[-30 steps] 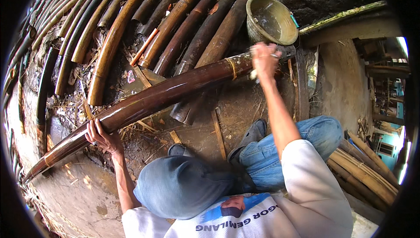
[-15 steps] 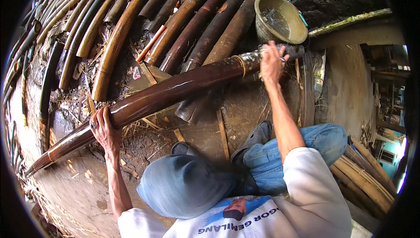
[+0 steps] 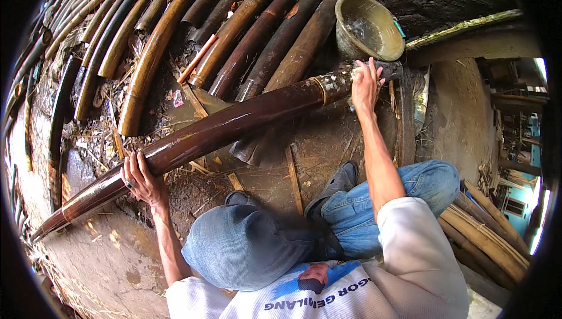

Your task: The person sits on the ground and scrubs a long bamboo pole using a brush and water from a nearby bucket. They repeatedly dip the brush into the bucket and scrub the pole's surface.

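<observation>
A long, glossy dark-brown bamboo pole [image 3: 234, 123] lies slanted from the lower left to the upper right over muddy ground. My left hand [image 3: 141, 179] grips its lower part from below, fingers curled over it. My right hand [image 3: 366, 84] rests on the pole's pale, wet upper end, just past a yellowish band, with its fingers spread over it. Whether something small lies under that palm I cannot tell. An olive bowl [image 3: 383, 21] with water stands right behind this hand.
Several more dark and tan bamboo poles [image 3: 246, 32] lie side by side at the back and left. Wood slivers and dry scraps [image 3: 293, 178] litter the mud. My bent knee in blue jeans [image 3: 410, 187] is at the right, with more poles [image 3: 486, 237] beyond it.
My right hand has slid slightly toward the pole's tip and its fingers have spread. My left hand keeps its grip; the pole has barely moved.
</observation>
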Motion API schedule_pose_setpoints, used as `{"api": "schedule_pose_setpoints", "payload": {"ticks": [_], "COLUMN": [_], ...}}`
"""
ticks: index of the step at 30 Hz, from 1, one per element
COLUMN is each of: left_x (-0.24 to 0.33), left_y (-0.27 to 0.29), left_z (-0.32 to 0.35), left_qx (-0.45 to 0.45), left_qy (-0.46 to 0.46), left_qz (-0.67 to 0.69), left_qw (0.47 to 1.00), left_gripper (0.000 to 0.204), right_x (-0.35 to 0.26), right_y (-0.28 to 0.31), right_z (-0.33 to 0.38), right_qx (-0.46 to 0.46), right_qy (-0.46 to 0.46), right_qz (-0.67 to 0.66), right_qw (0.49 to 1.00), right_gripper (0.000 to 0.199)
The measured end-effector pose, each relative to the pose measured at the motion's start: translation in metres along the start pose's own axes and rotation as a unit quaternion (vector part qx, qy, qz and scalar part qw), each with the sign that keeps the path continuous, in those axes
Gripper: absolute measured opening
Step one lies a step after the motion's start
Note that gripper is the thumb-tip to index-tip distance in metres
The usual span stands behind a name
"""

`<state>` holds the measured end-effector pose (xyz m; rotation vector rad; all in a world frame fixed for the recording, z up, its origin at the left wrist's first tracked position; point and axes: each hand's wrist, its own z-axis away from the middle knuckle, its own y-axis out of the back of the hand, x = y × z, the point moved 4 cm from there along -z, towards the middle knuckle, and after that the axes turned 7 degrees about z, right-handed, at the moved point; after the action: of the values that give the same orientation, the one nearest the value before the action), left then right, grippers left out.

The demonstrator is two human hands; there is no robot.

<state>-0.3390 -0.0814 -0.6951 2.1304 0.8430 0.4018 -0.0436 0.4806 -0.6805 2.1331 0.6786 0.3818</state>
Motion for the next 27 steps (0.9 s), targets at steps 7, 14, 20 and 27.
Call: {"api": "schedule_pose_setpoints", "payload": {"ticks": [7,14,20,27], "left_x": [0.012,-0.059,-0.054,-0.051], "left_y": [0.008,0.032,0.044,0.057], "left_z": [-0.001,-0.038,-0.018,-0.005], "left_qx": [-0.105,-0.383,-0.308,-0.221], "left_qy": [0.035,0.078,0.081,0.064], "left_qz": [0.015,0.104,0.072,0.047], "left_qw": [0.994,0.914,0.945,0.972], "left_gripper": [0.087,0.113,0.111,0.100], "right_x": [-0.285,-0.058,-0.205,-0.180], "right_y": [0.096,0.006,0.063,0.062], "right_z": [0.082,0.006,0.043,0.041], "right_qx": [-0.095,-0.118,-0.264,-0.124], "right_qy": [0.209,-0.015,-0.036,0.066], "right_qz": [-0.279,-0.059,-0.135,-0.105], "right_qw": [0.932,0.991,0.954,0.985], "right_gripper": [0.028,0.028,0.027,0.032]}}
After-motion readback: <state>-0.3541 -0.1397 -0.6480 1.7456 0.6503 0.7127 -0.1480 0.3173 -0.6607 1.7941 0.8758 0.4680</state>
